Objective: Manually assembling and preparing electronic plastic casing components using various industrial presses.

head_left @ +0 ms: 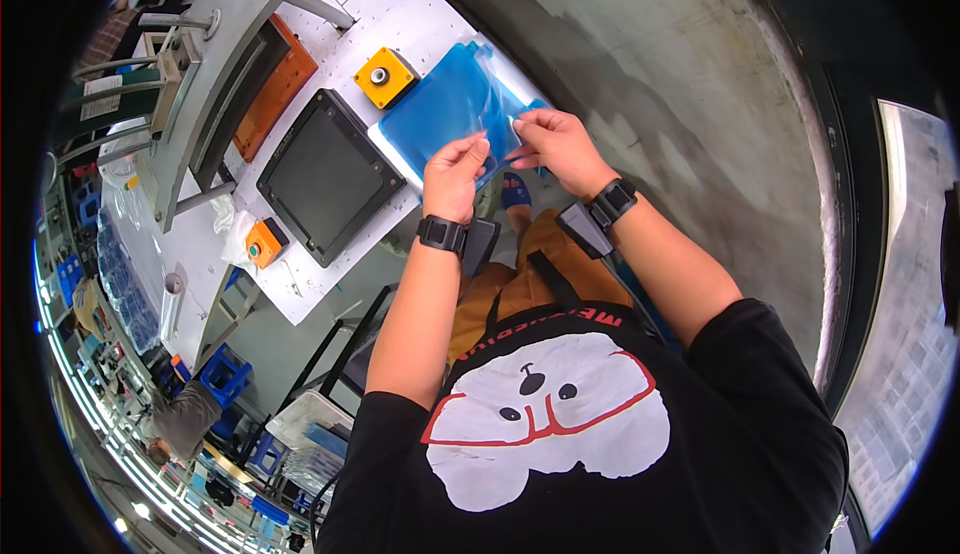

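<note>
Both of my hands are at the near edge of a translucent blue plastic sheet (435,104) that lies on the white table. My left hand (455,182) pinches the sheet's near edge between thumb and fingers. Just to the right, my right hand (566,152) has thumb and fingertips closed on the same sheet near its right corner. Clear glossy folds show in the film between the two hands. Whether it is one layer or several, I cannot tell. A black strap with a dark device is around each wrist.
Left of the sheet lies a black framed panel (330,179). A yellow push-button box (386,78) sits beyond it, and an orange button box (266,243) near the table's front. A metal press frame (225,64) with an orange-brown plate (280,84) stands at far left.
</note>
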